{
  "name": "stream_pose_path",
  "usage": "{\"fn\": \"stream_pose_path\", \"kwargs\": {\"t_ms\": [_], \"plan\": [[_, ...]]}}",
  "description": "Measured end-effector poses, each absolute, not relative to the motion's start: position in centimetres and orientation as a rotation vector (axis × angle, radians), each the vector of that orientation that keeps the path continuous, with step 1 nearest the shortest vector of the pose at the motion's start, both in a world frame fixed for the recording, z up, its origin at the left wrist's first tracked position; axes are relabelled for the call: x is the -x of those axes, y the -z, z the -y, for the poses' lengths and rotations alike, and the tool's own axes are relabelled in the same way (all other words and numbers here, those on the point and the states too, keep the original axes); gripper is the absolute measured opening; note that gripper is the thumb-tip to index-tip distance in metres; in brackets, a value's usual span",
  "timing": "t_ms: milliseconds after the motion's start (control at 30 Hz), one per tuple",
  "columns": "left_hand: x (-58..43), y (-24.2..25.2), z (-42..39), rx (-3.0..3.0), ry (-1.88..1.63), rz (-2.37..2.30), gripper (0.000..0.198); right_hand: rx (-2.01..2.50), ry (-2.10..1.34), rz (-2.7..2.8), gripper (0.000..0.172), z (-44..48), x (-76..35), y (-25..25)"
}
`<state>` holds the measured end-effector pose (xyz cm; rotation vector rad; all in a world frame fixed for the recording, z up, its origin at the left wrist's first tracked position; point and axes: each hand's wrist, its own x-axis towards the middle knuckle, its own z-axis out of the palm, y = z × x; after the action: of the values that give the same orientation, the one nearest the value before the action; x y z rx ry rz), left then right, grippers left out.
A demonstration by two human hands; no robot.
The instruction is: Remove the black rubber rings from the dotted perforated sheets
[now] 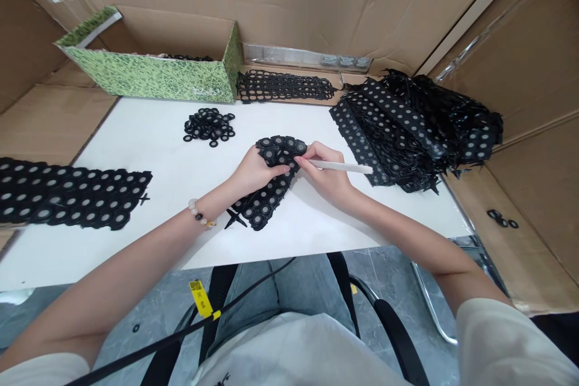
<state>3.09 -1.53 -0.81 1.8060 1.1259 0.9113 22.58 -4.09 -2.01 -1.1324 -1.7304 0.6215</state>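
My white rectangular tabletop [158, 139] is the largest thing here. At its far edge, leftward, stands a green-patterned cardboard box [154, 75]; over its far right corner sprawls a heap of glossy black dotted sheets [407, 126]. Across its left edge lies a long black sheet with pale round dots [72, 193]. Near its middle, my left hand [257, 170] pinches a bent black sheet of round pieces [266, 198]. Toward its far side sits a small pile of black rings [208, 125]. My right hand [329, 181] pinches a slim white stick-shaped tool [341, 166], its tip seemingly at the bent sheet.
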Motion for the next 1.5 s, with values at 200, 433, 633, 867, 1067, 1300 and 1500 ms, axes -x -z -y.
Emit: {"fn": "stream_pose_path", "kwargs": {"t_ms": [200, 433, 633, 867, 1067, 1300, 1500], "plan": [[-3.2, 0.6, 1.8, -1.764, -0.972, -1.195, 0.041, 1.145, -0.572, 1.726, 0.028, 4.1, -22.4, 2.0], [-3.1, 0.5, 1.7, -1.709, -0.939, -1.209, 0.051, 1.179, -0.627, 1.685, 0.027, 3.9, -22.5, 1.5], [-1.7, 0.5, -0.1, -1.682, -0.764, -1.252, 0.046, 1.153, -0.819, 1.567, 0.032, 3.4, -23.2, 1.7], [-1.5, 1.2, -0.4, -1.632, -0.805, -1.288, 0.039, 1.095, -1.281, 1.258, 0.05, 2.4, -23.7, 1.3], [-1.7, 0.4, 0.1, -1.582, -0.774, -1.212, 0.038, 1.207, -1.11, 1.382, 0.037, 1.4, -25.7, 0.5], [-1.7, -0.1, 0.3, -1.792, -0.634, -1.075, 0.039, 1.016, -0.875, 1.647, 0.03, 3.5, -24.1, -0.6], [-1.7, 0.2, 0.4, -1.914, -0.598, -1.131, 0.044, 1.035, -0.949, 1.678, 0.03, 4.1, -23.3, 0.0]]}}
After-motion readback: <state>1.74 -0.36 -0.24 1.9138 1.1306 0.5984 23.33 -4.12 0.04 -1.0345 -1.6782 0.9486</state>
